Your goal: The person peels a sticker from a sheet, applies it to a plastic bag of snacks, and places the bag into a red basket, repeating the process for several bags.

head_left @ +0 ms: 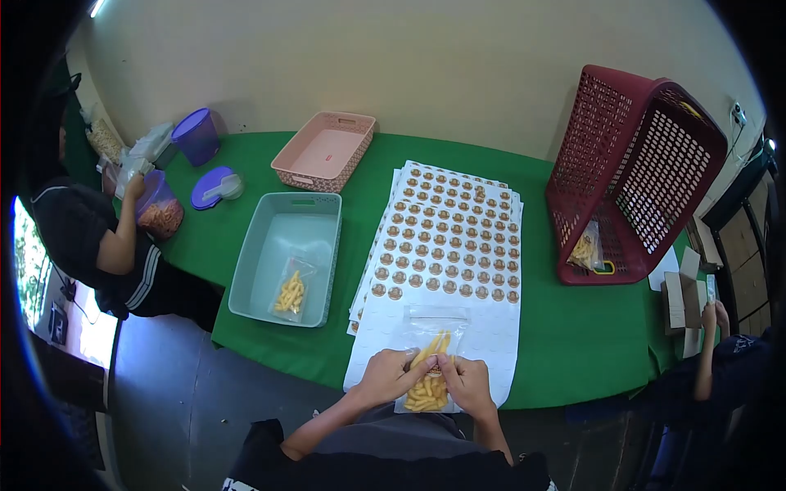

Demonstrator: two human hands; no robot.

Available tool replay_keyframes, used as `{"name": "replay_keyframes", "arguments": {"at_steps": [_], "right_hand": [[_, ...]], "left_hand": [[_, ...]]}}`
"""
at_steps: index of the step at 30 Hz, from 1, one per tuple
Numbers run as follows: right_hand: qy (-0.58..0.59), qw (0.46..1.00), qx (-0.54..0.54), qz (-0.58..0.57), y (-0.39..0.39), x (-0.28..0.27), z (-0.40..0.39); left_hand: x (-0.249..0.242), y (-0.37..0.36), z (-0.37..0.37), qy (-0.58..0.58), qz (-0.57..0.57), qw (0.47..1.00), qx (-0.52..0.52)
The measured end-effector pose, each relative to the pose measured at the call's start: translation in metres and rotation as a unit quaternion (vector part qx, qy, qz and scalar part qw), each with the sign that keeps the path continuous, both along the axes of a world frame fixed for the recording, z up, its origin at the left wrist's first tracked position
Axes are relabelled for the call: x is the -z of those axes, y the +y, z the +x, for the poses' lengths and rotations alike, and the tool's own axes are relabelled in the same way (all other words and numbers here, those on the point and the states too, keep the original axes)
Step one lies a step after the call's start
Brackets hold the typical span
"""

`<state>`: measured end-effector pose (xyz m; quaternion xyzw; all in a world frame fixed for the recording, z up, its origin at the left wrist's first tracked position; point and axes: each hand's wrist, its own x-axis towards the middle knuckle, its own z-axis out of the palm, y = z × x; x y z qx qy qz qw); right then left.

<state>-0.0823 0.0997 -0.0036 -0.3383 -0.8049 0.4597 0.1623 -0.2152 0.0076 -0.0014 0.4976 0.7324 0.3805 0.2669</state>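
Note:
A clear zip bag of yellow stick snacks (427,397) lies at the table's front edge, over the lower part of the sticker sheets (442,245). My left hand (385,376) grips the bag's left side, and my right hand (468,385) grips its right side. Both thumbs meet at a small round sticker (434,371) on the bag's front, partly covering it. The sheets carry rows of round brown stickers, and the rows nearest me are bare backing. To the left, a similar snack bag (291,290) rests inside the pale green basket (237,278).
A pink basket (282,176) stands at the back. On the right, a tilted maroon crate (589,106) holds a snack bag (586,247). At left, a co-worker (90,237) reaches over a purple tub (155,192). Another person's hands (714,317) are beside a cardboard box (679,303).

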Motion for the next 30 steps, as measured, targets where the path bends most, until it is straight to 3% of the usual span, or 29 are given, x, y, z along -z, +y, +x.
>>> {"name": "replay_keyframes", "arguments": {"at_steps": [11,13,16,23,29,30], "right_hand": [[-0.021,1.000,-0.007,0.016,-0.008,0.001,-0.021],[0.004,1.000,0.005,0.003,-0.010,0.001,-0.022],[0.026,1.000,-0.001,0.015,-0.012,0.003,-0.025],[0.058,0.997,-0.011,-0.043,-0.021,0.008,-0.023],[0.164,0.985,0.050,-0.013,-0.037,-0.007,-0.035],[0.172,0.981,0.062,-0.062,-0.038,-0.005,-0.035]], "left_hand": [[0.004,-0.004,-0.024,0.002,0.009,1.000,0.021],[-0.002,-0.004,-0.029,-0.135,-0.063,0.989,0.021],[0.001,-0.005,-0.032,-0.170,0.021,0.985,-0.003],[0.008,-0.010,-0.041,-0.284,0.027,0.959,0.004],[0.000,-0.009,-0.037,-0.223,0.081,0.971,0.040],[0.002,-0.009,-0.038,-0.221,0.082,0.971,0.043]]}}
